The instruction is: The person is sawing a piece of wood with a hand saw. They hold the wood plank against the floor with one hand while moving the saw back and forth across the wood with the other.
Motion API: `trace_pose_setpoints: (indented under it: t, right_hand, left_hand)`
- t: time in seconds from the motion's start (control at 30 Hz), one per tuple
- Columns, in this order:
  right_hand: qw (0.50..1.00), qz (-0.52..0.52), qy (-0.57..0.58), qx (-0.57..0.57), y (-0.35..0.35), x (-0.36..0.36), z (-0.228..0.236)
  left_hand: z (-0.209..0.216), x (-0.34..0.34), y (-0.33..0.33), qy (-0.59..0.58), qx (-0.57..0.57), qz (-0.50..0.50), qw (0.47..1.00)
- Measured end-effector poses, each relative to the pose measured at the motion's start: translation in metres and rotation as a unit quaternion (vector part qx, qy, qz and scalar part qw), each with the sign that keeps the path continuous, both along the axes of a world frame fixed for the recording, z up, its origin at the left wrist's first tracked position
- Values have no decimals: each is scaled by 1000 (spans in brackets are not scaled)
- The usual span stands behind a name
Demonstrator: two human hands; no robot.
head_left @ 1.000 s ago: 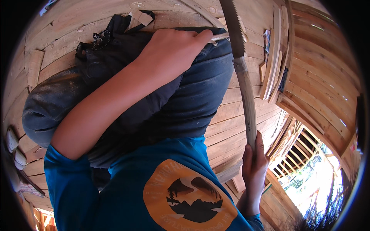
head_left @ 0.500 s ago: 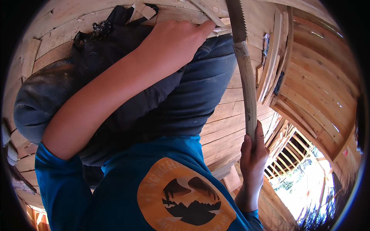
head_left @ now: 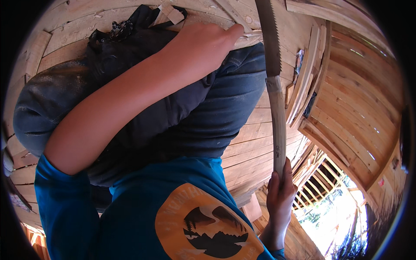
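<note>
My right hand (head_left: 281,197) is wrapped round the lower end of a long, slim wooden handle. It belongs to a hand saw (head_left: 277,125), whose toothed blade (head_left: 270,37) runs up past the top of the view. My left hand (head_left: 210,43) is closed, knuckles up, on a pale piece of wood (head_left: 250,40) beside the blade. Its fingers are mostly hidden underneath. The wood's end sticks out past the thumb towards the saw. Whether the teeth touch the wood I cannot tell.
My bent legs (head_left: 242,91) in dark trousers lie just under the wood. A black cloth bag or garment (head_left: 125,47) and a small wood offcut (head_left: 172,14) are at the upper left. Plank flooring (head_left: 247,147) surrounds me; a plank wall (head_left: 351,108) rises at right.
The saw and my right hand have moved down towards my body, so more of the blade shows. My left hand stays on the wood, with only a slight shift of the view.
</note>
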State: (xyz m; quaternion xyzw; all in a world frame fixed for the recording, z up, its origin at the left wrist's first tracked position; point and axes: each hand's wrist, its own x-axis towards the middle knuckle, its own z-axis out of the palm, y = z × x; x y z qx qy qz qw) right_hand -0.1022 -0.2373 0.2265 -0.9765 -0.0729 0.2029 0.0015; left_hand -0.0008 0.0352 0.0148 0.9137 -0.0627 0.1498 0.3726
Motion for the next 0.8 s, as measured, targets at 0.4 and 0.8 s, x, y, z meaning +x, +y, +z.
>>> trace_pose_setpoints:
  t: [0.4, 0.8]
  right_hand:
    - [1000, -18, -1, -9, 18, 9, -4]
    - [998, 49, -13, -42, 22, 27, -6]
  left_hand:
    - [-2, 2, 0, 34, -30, -1, 999]
    - [-7, 1, 0, 17, -65, 0, 998]
